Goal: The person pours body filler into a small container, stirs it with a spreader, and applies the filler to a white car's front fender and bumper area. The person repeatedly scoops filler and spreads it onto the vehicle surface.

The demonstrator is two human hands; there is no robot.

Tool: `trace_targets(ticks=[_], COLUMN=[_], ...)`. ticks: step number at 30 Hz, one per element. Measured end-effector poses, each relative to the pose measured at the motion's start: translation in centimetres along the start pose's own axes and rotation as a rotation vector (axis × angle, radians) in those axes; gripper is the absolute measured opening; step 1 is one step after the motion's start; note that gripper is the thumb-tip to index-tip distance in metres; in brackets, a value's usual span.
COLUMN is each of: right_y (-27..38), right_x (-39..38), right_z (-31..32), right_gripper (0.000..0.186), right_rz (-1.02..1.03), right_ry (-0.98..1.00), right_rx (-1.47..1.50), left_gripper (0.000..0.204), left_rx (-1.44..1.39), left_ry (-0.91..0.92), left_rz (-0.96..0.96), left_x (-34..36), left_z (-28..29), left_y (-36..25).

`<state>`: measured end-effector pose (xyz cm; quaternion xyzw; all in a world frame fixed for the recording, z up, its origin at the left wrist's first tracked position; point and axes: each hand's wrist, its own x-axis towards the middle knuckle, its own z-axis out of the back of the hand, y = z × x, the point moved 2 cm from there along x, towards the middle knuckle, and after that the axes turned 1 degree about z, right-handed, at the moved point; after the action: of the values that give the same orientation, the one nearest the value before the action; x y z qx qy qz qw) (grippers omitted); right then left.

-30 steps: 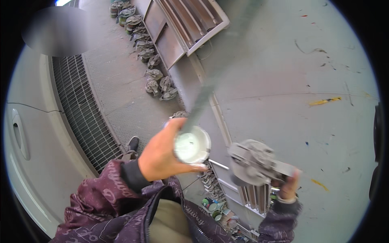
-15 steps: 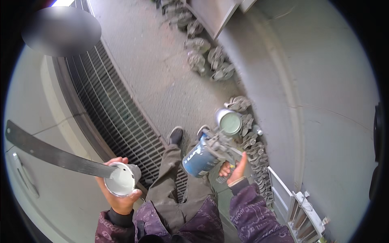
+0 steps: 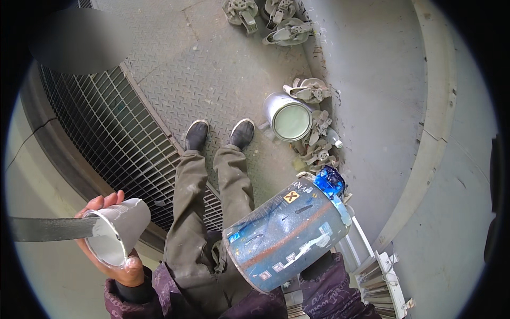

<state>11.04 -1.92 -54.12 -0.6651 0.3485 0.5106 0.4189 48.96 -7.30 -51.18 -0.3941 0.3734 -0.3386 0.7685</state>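
My left hand (image 3: 118, 264) is at the lower left, wrapped around a white plastic cup (image 3: 119, 228) holding pale grey paint. A long dark flat stick (image 3: 48, 228) runs from the cup out to the left edge. A big blue metal can (image 3: 287, 234), scuffed and with a blue cap at its top, is held tilted in front of my chest. My right hand is hidden under this can, and only its patterned purple sleeve (image 3: 332, 287) shows. My legs and two dark shoes (image 3: 196, 135) stand below on the floor.
An open tin of pale grey paint (image 3: 289, 119) stands on the chequer-plate floor (image 3: 212, 69) by my right foot. Grey metal fittings (image 3: 313, 146) lie along a curved grey wall (image 3: 382, 106). A steel grating (image 3: 106, 138) lies to the left. A metal rack (image 3: 382, 276) stands at the lower right.
The blue can has come up closer to the camera and now lies tilted across my chest, covering my right hand. The cup and stick stay at the lower left.
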Motion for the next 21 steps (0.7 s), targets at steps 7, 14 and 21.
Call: trace_targets(ticks=[7,14,21], right_y=[1.0,1.2,9.6], right_x=[3.8,21.6,38.3], right_z=[1.0,-8.2,-14.8], right_gripper=[0.082,0.077,0.070], right_rz=[0.043,0.212,0.449], right_ry=[-0.073,-0.054,-0.093], right_rx=[-0.101,-0.468,-0.278], left_gripper=[0.113,0.120,0.122], left_rx=[0.043,-0.027,0.005], left_ry=[-0.001,-0.030,-0.003], left_rz=[-0.022,0.045,0.036], left_x=[-0.5,0.6,2.1], left_z=[-0.4,-2.0,-1.8], left_y=[2.0,3.9,4.7])
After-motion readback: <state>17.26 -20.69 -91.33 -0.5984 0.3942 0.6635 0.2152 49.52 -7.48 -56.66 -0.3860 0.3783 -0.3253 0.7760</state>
